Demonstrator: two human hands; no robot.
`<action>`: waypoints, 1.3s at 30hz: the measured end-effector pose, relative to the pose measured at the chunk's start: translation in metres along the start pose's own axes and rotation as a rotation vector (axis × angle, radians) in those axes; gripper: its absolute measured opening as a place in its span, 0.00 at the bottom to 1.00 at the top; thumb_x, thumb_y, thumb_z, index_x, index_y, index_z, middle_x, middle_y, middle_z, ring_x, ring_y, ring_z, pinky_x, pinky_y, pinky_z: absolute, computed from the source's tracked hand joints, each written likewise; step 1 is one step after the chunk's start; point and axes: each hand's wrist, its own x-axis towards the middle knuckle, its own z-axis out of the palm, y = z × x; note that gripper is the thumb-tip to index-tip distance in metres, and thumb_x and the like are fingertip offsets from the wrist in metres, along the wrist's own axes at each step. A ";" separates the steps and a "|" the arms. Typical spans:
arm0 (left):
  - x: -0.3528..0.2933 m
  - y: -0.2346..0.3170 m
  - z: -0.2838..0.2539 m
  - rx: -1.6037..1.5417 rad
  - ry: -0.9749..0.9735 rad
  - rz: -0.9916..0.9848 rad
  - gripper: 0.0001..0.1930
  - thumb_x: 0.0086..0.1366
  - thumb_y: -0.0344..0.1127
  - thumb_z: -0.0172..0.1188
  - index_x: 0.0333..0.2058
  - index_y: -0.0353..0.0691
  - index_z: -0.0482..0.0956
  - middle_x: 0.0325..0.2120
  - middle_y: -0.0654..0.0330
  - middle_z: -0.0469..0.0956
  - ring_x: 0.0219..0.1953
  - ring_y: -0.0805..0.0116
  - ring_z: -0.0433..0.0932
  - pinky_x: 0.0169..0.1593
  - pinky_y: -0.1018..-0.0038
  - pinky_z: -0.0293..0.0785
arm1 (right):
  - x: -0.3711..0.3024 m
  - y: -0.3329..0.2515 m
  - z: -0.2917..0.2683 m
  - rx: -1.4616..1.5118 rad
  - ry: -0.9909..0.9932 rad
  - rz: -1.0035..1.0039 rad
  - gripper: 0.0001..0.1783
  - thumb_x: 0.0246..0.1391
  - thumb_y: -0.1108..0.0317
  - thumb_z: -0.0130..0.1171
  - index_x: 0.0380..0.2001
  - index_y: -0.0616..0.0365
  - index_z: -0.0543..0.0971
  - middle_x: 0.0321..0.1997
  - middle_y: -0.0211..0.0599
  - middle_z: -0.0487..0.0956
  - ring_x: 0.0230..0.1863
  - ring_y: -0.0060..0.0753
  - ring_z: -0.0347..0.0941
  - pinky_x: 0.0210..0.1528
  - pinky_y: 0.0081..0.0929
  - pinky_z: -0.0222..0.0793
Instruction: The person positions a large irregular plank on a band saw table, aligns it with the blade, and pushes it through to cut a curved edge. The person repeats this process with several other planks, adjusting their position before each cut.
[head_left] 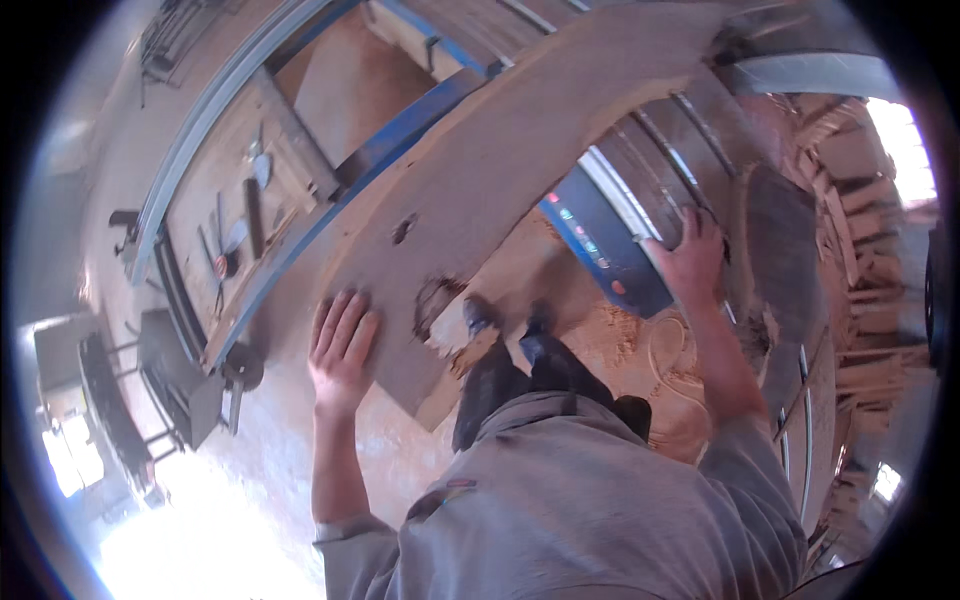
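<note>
A long, thick wooden slab (pixel 480 170) with curved edges runs from near left to far right. It has a dark knot hole and a broken, ragged hollow by its near end. At that end my left hand (pixel 342 345) grips the edge, four fingers over the top face and the thumb hidden. My right hand (pixel 690 262) rests with fingers spread on the metal-railed machine table (pixel 640 150), apart from the slab. Just left of that hand is a blue control panel (pixel 605 245) with several coloured buttons. Some blur softens the fingertips.
Sawdust (pixel 610 345) and a looped hose or cable (pixel 672 350) lie on the floor near my feet. A second dark slab (pixel 780 250) stands at right, before stacked timber (pixel 865 215). Hand tools (pixel 225 262) lie at left inside the blue frame (pixel 270 285).
</note>
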 end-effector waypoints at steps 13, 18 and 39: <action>-0.017 -0.005 0.019 0.021 -0.037 0.064 0.17 0.61 0.28 0.54 0.50 0.38 0.75 0.52 0.47 0.75 0.58 0.42 0.71 0.62 0.44 0.63 | 0.005 0.003 -0.016 0.039 -0.079 0.072 0.44 0.36 0.45 0.72 0.55 0.54 0.69 0.57 0.47 0.65 0.60 0.51 0.59 0.62 0.48 0.55; 0.005 -0.004 -0.012 -0.052 0.034 -0.005 0.15 0.59 0.27 0.54 0.46 0.38 0.79 0.50 0.47 0.77 0.56 0.43 0.74 0.62 0.45 0.64 | 0.007 0.001 -0.022 0.076 -0.106 0.094 0.44 0.36 0.46 0.72 0.55 0.56 0.69 0.57 0.47 0.65 0.61 0.51 0.58 0.63 0.48 0.53; 0.160 -0.075 -0.152 -1.004 0.620 -0.699 0.28 0.59 0.32 0.60 0.57 0.29 0.67 0.50 0.49 0.73 0.53 0.57 0.72 0.56 0.65 0.70 | 0.006 0.006 -0.026 0.111 -0.207 0.151 0.48 0.39 0.45 0.71 0.61 0.55 0.66 0.63 0.51 0.61 0.66 0.54 0.53 0.67 0.50 0.48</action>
